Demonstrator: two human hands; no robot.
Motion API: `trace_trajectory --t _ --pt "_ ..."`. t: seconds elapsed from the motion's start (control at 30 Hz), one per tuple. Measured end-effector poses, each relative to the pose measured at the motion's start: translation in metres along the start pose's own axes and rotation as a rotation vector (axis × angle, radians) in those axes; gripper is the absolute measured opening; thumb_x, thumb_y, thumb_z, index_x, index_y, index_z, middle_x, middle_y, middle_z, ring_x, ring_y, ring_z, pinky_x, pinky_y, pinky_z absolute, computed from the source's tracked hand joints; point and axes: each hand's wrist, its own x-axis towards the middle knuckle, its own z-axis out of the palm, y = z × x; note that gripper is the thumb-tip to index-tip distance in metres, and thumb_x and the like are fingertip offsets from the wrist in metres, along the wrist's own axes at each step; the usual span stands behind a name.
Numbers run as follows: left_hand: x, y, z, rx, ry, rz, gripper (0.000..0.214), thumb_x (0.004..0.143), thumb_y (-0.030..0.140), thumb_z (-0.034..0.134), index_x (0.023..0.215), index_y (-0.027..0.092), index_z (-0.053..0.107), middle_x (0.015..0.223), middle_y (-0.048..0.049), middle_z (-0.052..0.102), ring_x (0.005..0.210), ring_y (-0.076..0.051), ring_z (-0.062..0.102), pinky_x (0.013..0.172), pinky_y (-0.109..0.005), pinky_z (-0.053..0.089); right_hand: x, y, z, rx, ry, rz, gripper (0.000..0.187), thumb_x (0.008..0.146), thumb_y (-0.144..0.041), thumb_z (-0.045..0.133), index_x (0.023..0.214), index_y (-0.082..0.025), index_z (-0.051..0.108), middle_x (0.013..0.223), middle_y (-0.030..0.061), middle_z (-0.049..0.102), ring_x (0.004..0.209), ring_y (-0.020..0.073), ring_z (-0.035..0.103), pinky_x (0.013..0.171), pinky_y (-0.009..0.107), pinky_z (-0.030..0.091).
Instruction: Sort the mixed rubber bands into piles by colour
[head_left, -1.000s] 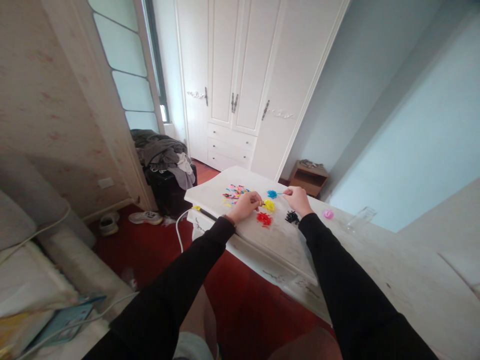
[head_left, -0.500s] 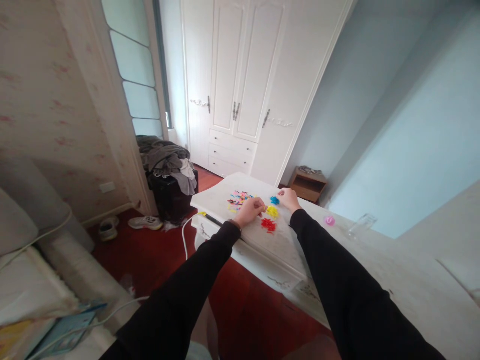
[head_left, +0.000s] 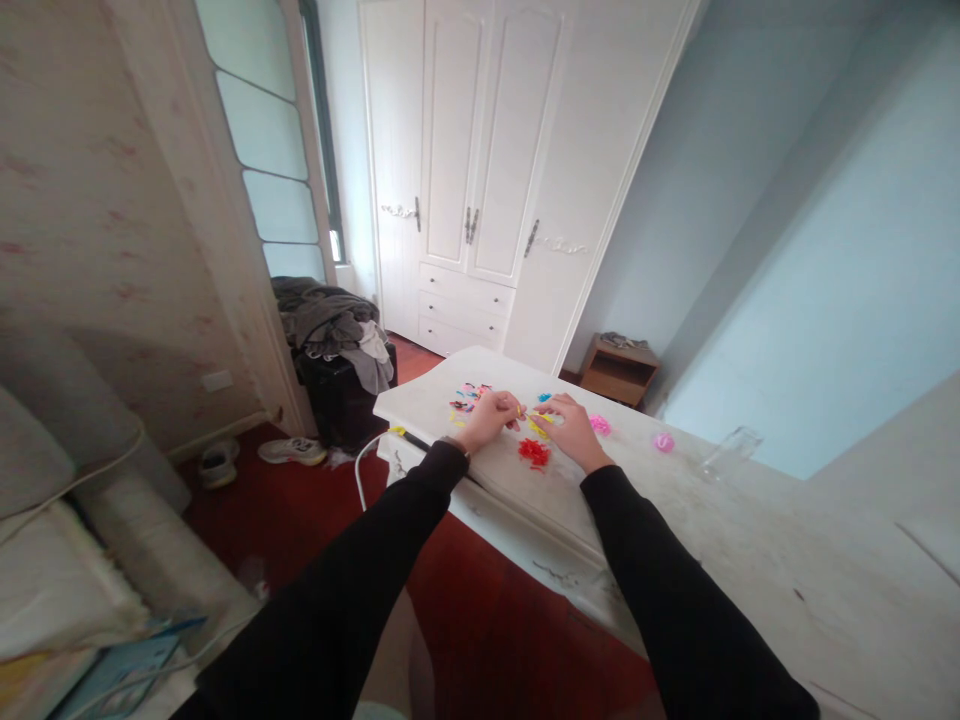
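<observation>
My left hand is closed in a pinch, with a small yellow piece at its fingertips. Close by, my right hand has its thumb and fingertips drawn together just right of the left fingertips; what they hold is too small to make out. Both hands are over the white tabletop. Under the right fingers a yellow pile is partly hidden. Nearer me lies a red pile of small strips. A blue pile shows behind the right hand, and a mixed-colour pile beyond the left.
Right of my right hand sit a pink pile and a round pink item. A clear glass lies farther right. A white cable hangs over the table's left edge. A white wardrobe stands behind.
My right hand has come left and nearer me, from beside the blue pile to my left fingertips. The pink pile it hid now shows. My left hand keeps its pinch, shifted slightly left.
</observation>
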Motion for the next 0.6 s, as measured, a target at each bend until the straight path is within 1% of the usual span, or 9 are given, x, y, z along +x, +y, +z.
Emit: trace_trajectory --t 0.13,0.27,0.4,0.5,0.6 --pt "0.0 0.0 -0.001 0.022 -0.002 -0.001 0.047 0.074 0.056 0.083 0.075 0.013 0.062 0.056 -0.0019 0.065 0.051 -0.012 0.061 0.055 -0.023 0.046 0.002 0.001 0.003 0.046 -0.041 -0.012 0.008 0.09 -0.024 0.072 0.083 -0.022 0.076 0.081 0.0051 0.072 0.085 0.0233 0.063 0.083 0.038 0.049" --pt "-0.003 0.006 0.0 0.026 -0.013 -0.007 0.047 0.075 0.056 0.083 0.077 0.014 0.062 0.058 -0.0021 0.065 0.053 -0.012 0.062 0.056 -0.023 0.047 0.002 -0.001 0.005 0.067 -0.047 -0.022 0.015 0.091 -0.018 0.067 0.078 -0.022 0.073 0.079 0.0041 0.071 0.083 0.0226 0.062 0.082 0.037 0.048" --pt "-0.005 0.01 0.001 0.017 -0.018 -0.011 0.047 0.074 0.055 0.083 0.077 0.013 0.063 0.058 -0.0016 0.065 0.052 -0.012 0.062 0.056 -0.023 0.046 0.001 -0.003 0.004 0.058 0.003 0.005 0.018 0.089 -0.016 0.065 0.073 -0.021 0.068 0.075 0.0029 0.066 0.08 0.0214 0.06 0.081 0.037 0.047" --pt "-0.007 0.012 0.002 0.001 -0.004 -0.01 0.045 0.073 0.053 0.085 0.076 0.013 0.063 0.059 -0.0005 0.064 0.053 -0.012 0.062 0.056 -0.023 0.047 0.001 -0.003 0.001 0.049 0.075 0.057 0.015 0.088 -0.015 0.064 0.075 -0.021 0.068 0.075 0.0028 0.064 0.08 0.0215 0.06 0.078 0.035 0.046" --pt "-0.008 0.013 0.002 -0.001 0.008 -0.011 0.04 0.075 0.048 0.084 0.081 0.012 0.067 0.066 -0.001 0.066 0.055 -0.011 0.064 0.058 -0.023 0.048 0.0 -0.003 -0.001 0.063 0.101 0.092 0.012 0.087 -0.016 0.064 0.077 -0.021 0.068 0.076 0.0031 0.065 0.081 0.0212 0.06 0.078 0.035 0.046"
